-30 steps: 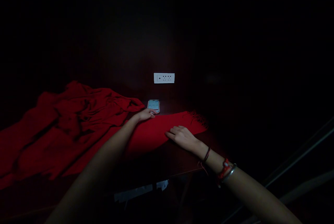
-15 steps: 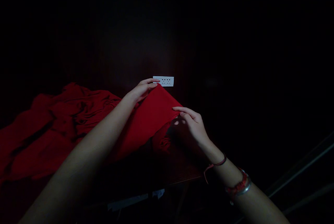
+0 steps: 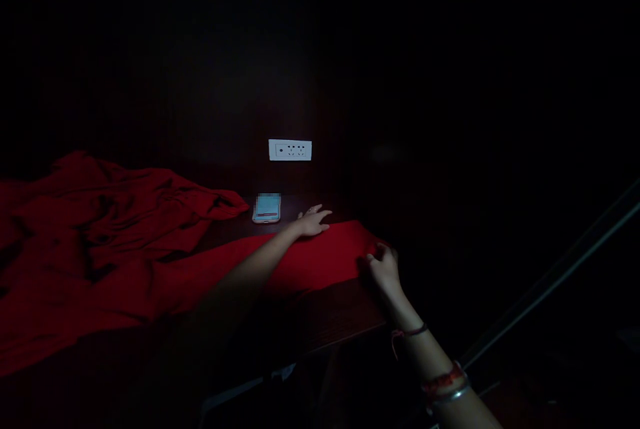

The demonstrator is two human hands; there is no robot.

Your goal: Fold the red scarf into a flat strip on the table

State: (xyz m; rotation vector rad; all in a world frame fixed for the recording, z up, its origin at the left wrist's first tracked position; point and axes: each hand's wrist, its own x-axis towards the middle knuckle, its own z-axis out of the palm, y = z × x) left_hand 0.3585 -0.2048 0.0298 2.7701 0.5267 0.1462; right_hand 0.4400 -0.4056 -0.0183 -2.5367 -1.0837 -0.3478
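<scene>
A long red cloth [image 3: 320, 262], probably light, limp, best pinched at corners, lay on the dark wooden desk [image 3: 345, 312] in front of the pale-cased rectangular phone [image 3: 267, 208]. Right of the phone, the left hand [image 3: 313, 222] splayed; the right hand [image 3: 386, 269] curled, grip unclear.

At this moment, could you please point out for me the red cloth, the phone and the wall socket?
Red cloth [image 3: 325, 257]: head view, on its smooth, flattened part.
Phone [image 3: 269, 206]: head view, on the middle of its screen.
Wall socket [image 3: 290, 150]: head view, on the middle of its white plate.
</scene>
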